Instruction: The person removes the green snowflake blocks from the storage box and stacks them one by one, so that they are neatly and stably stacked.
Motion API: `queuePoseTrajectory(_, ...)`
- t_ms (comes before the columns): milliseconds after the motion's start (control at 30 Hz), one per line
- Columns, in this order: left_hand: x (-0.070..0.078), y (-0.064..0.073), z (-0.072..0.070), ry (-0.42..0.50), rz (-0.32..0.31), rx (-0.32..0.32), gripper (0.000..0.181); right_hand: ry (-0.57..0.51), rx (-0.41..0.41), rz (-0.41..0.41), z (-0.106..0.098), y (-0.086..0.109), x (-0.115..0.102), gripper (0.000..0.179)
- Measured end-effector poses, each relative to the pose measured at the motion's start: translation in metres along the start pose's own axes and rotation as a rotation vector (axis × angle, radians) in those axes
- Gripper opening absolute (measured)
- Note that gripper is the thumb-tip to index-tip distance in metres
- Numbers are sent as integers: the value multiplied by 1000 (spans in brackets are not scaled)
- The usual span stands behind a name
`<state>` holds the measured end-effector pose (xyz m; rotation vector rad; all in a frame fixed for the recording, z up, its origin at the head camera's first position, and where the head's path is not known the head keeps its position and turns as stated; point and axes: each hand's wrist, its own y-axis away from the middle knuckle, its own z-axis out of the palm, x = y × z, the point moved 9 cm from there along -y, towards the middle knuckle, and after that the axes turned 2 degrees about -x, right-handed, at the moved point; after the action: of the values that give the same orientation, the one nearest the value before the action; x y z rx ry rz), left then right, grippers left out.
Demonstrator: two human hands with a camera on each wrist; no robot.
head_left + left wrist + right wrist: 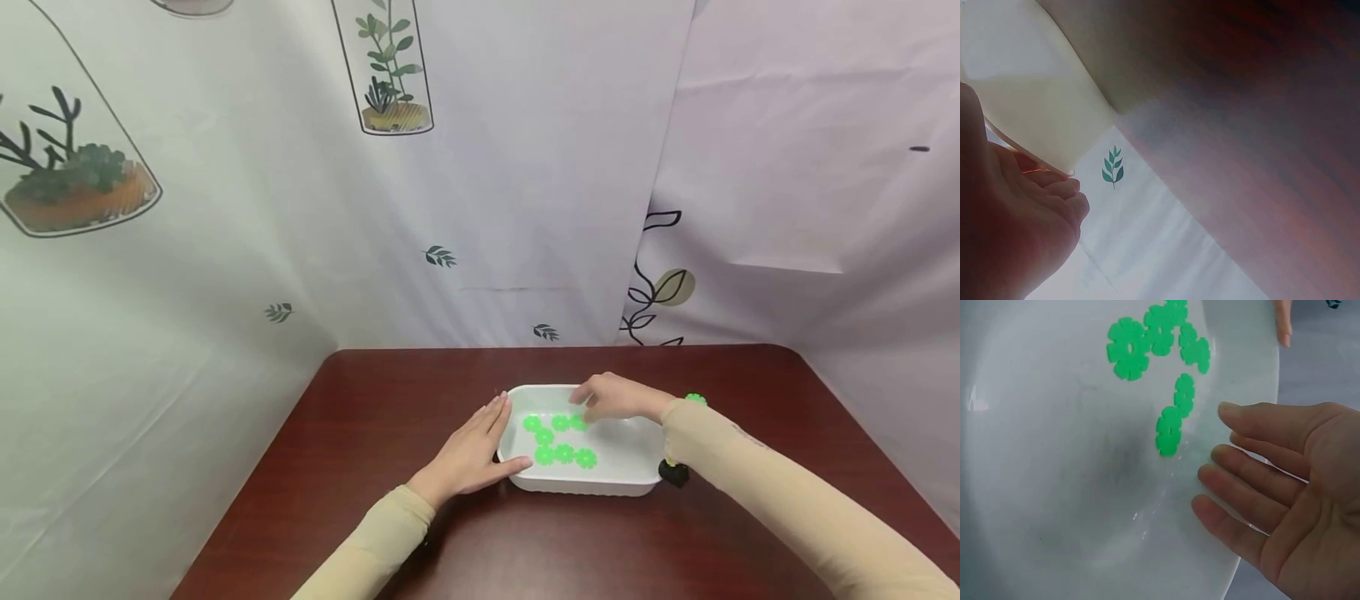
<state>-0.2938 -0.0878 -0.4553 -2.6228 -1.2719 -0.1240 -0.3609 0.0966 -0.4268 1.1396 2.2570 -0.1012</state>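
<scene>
A white rectangular tub [585, 485] stands on the table, with several bright green notched plastic discs [564, 454] in it. Some of these discs [1127, 349] touch one another in a bent row. My left hand [468, 450] rests on the tub's left side, fingers straight along the rim and thumb over the near left corner. In the left wrist view that hand [1029, 219] lies against the tub's outer wall [1035, 100]. Over the far part of the tub is my right hand [618, 396]. In the right wrist view its fingers [1247, 472] are spread loosely, holding nothing, near the discs.
The dark red-brown table [405, 375] runs back to a pale patterned curtain [480, 183]. To the right of the tub, partly behind the right forearm, are a green piece [696, 398] and a small black object [673, 473] whose kind is unclear.
</scene>
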Motion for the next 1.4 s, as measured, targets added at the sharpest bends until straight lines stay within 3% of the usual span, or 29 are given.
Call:
queuePoseTrajectory(400, 5, 6, 3, -4, 32, 1, 101, 172, -114, 12, 30, -7, -1, 42)
queuePoseTrajectory(600, 0, 7, -2, -17, 10, -11, 101, 230, -103, -4, 27, -12, -7, 35)
queuePoseTrajectory(1000, 4, 5, -3, 1, 12, -9, 99, 348, -98, 67, 27, -9, -12, 23)
queuePoseTrajectory(1400, 4, 3, -1, 5, 12, 2, 101, 364, -131, 100, 28, -8, -8, 25)
